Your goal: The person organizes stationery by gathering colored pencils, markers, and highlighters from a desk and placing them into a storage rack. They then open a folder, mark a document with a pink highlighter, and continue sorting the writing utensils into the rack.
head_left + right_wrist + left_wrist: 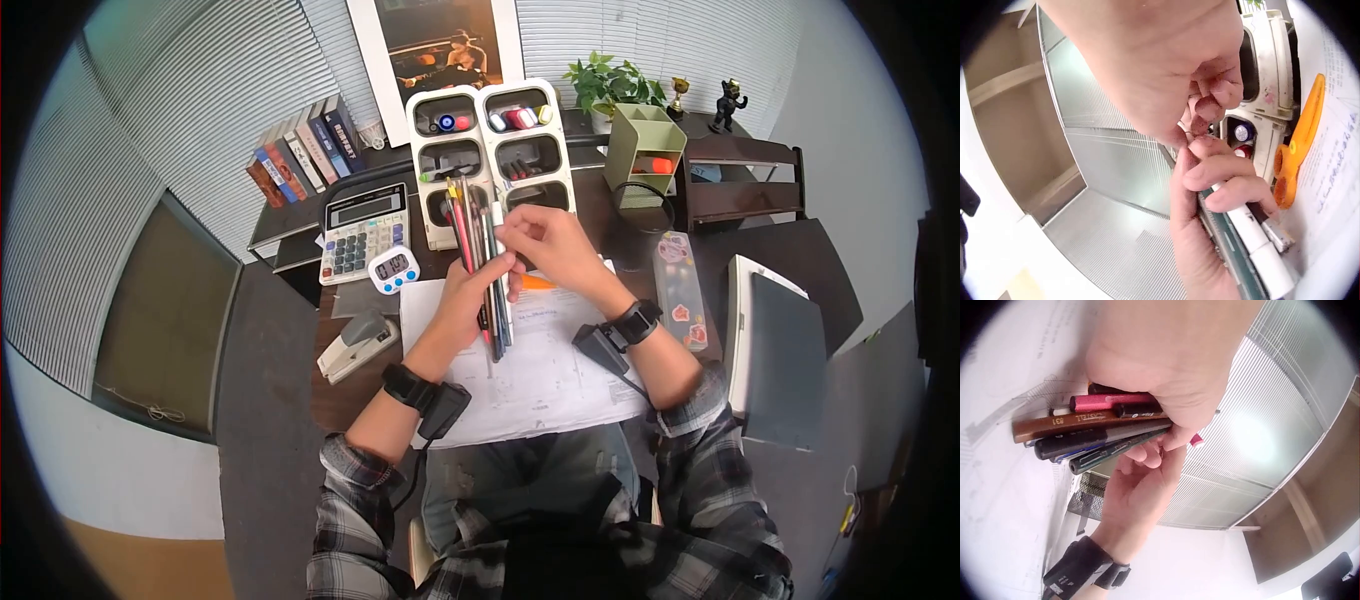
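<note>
A bundle of pens and pencils (488, 290) is gripped by the left hand (462, 305), its fingers curled round the middle. In the left wrist view, a brown pencil (1054, 427), a pink one (1107, 402) and dark pens stick out below the palm. The right hand (555, 250) is at the bundle's upper right side, beside a white pen (499, 222), thumb and fingers bent together. From the right wrist, the right hand (1166, 75) touches the left fingers (1229, 178); whether it pinches a pen is hidden.
Orange scissors (1299, 147) lie on printed papers (540, 390). Behind stands a white compartment organizer (480, 150) holding pens and markers. A calculator (350, 245), timer (393, 270) and stapler (357, 348) are at left; a green holder (630, 150) and clear box (682, 290) at right.
</note>
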{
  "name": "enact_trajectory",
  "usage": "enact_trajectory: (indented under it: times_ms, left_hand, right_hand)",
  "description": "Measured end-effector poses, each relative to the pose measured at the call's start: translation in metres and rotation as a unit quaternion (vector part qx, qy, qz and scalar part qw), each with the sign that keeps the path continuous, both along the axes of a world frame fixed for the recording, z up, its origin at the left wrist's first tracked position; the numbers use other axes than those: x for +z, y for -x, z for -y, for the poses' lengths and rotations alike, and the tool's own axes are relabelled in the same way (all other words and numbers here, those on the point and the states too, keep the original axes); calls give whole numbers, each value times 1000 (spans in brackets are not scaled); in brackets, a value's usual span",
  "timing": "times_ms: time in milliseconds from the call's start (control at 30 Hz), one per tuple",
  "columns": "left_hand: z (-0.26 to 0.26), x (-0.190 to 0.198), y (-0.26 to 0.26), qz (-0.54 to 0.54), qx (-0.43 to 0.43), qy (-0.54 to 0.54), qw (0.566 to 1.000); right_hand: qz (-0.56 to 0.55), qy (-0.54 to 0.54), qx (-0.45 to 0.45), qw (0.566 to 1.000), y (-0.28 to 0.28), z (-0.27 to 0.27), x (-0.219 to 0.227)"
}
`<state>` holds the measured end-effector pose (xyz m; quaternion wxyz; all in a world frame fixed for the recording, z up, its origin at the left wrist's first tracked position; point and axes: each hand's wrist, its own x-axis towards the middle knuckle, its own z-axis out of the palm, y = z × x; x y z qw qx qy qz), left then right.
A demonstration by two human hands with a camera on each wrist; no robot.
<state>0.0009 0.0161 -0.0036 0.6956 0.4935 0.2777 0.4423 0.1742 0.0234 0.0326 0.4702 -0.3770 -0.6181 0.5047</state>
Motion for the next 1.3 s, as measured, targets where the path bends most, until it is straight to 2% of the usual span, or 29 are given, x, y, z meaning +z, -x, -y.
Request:
enact_trajectory:
  times_ms: [33,100,133,200,233,300,367,400,633,700,867,967,1000,1067,1100,1167,1300]
  left_hand:
    - [3,4,-3,13,17,3,1000]
    - [7,8,-6,26,35,5,999]
    - [8,9,-8,20,47,20,998]
    - [9,9,-10,15,58,34,998]
    - [9,9,-10,21,58,32,998]
    - [7,7,-7,28,61,29,997]
    - [2,3,-2,-4,60,37,998]
    - [0,1,-1,-4,60,37,997]
    - [2,2,-4,42,104,34,993]
    - [2,2,-5,47,103,35,993]
    - [3,4,-5,37,110,36,993]
    - [2,4,-4,43,110,37,992]
    - [2,4,-4,43,110,37,992]
    - [3,4,-4,44,108,31,993]
    - [3,4,-4,44,108,32,993]
    - [2,2,-4,46,106,31,993]
    - [2,3,-4,50,103,31,993]
  right_hand:
    - [0,0,0,1000,0,0,0]
    - [40,-61,-80,994,-1,0,2]
    - [40,-61,-80,994,-2,-1,2]
    - [63,-156,-203,965,-4,-4,3]
    - [63,-156,-204,964,-8,-6,4]
    - [27,-187,-293,937,-19,-9,6]
    - [-15,-184,-317,930,-22,0,22]
    - [4,-203,-333,921,-25,2,24]
    - [-10,-267,-353,897,-24,0,19]
    - [98,-396,-381,830,-22,-4,16]
    - [143,-417,-336,832,-20,-7,7]
    - [173,-362,-276,873,-19,-6,4]
    - [173,-362,-276,873,-20,-6,2]
    - [254,-329,-199,888,-22,-7,-1]
    - [254,-329,-199,888,-23,-7,-2]
    - [322,-284,-149,891,-23,-5,-4]
    - [330,-274,-142,892,-25,-6,-9]
